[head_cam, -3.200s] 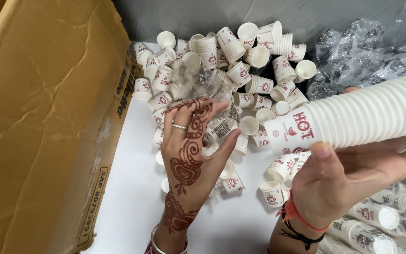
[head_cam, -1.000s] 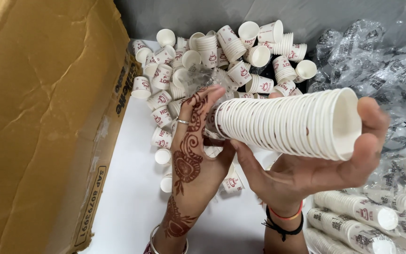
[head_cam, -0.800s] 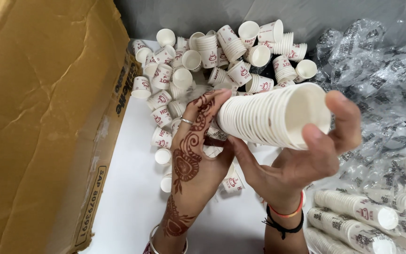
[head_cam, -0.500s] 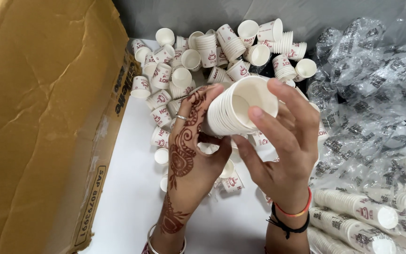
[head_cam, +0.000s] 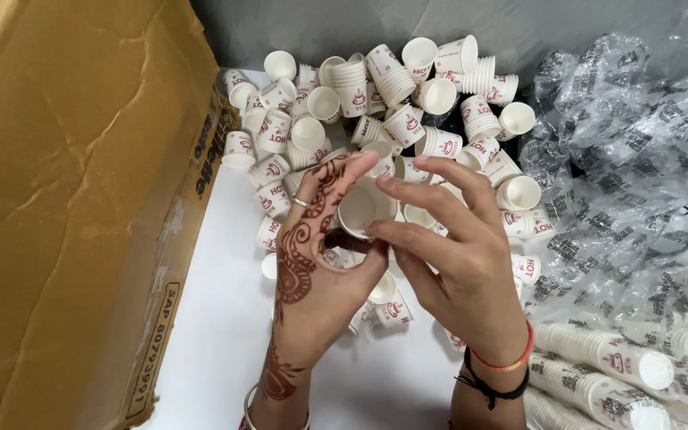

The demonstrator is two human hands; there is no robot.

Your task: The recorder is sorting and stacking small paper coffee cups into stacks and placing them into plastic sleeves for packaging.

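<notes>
A stack of small white paper cups point(head_cam: 357, 209) points its open mouth up at me, so only the top cup shows. My left hand point(head_cam: 312, 267), patterned with henna and wearing a ring, wraps around the stack from the left. My right hand point(head_cam: 459, 259) closes on it from the right, fingertips on the top rim. Both hands hover over a pile of loose white cups with red print point(head_cam: 376, 103) on a white table point(head_cam: 224, 334).
A large brown cardboard box point(head_cam: 73, 199) fills the left side. Crumpled clear plastic wrappers point(head_cam: 631, 159) lie at the right. Wrapped stacks of cups point(head_cam: 607, 366) lie at the lower right.
The long stack of cups, held sideways to the right before, has swung round to point its mouth at me. My right hand moved left with it, close against my left hand.
</notes>
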